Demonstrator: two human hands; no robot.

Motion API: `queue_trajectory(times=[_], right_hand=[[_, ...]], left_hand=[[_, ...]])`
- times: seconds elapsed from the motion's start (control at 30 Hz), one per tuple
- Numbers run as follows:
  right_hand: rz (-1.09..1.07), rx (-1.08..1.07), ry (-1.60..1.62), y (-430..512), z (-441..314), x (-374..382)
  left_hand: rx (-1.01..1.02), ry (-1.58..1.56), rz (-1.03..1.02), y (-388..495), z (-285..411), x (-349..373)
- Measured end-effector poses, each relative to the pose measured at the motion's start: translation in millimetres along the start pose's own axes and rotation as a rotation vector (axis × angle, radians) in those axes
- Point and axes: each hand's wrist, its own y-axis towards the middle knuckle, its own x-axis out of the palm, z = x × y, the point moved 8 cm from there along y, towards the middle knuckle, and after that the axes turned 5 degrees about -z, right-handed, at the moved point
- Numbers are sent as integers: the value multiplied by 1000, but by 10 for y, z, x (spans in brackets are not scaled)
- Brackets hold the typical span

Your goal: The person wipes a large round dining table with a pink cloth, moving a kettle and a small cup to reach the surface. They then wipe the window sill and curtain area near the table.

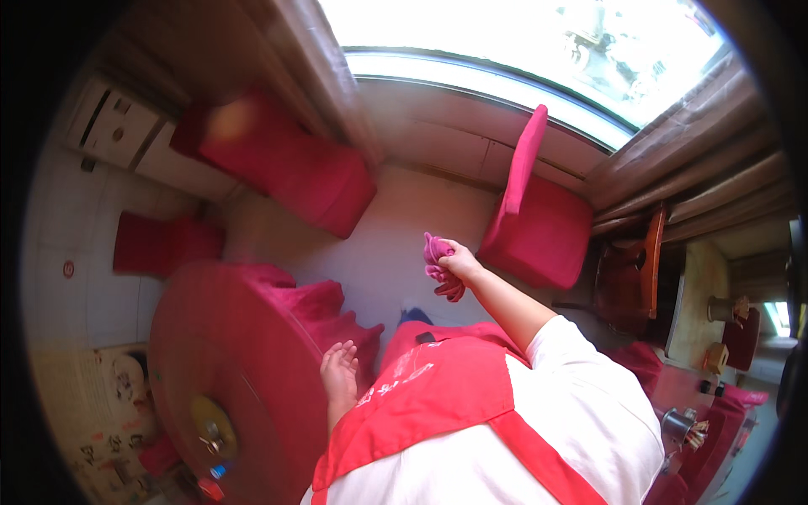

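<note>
A bunched pink cloth is gripped in my right hand, held out over the floor in front of me. Just beyond that hand stands a chair with a red cover, its back turned towards the cloth. My left hand hangs by my side with its fingers apart and nothing in it. Close to it is the edge of a round table with a red tablecloth, whose folds hang down near my fingers. I wear a red apron over a white shirt.
Another red-covered chair stands ahead to the left, beside a curtain. A window spans the far wall. To the right are a wooden chair and a table with a holder of sticks. A tray rests on the round table.
</note>
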Motion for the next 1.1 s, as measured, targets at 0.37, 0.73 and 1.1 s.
queue_trajectory(times=[0.37,0.73,1.1], right_hand=[[6,-452,189,-179,-2555,-883],[1030,-1096,-90,-800,-4174,-3997],[1694,111,-725,124,-3998,-7794]], left_hand=[[-8,163,-153,2151,1169,1761],[36,478,-345,3176,1771,4325],[464,683,19,3421,2762,5268]])
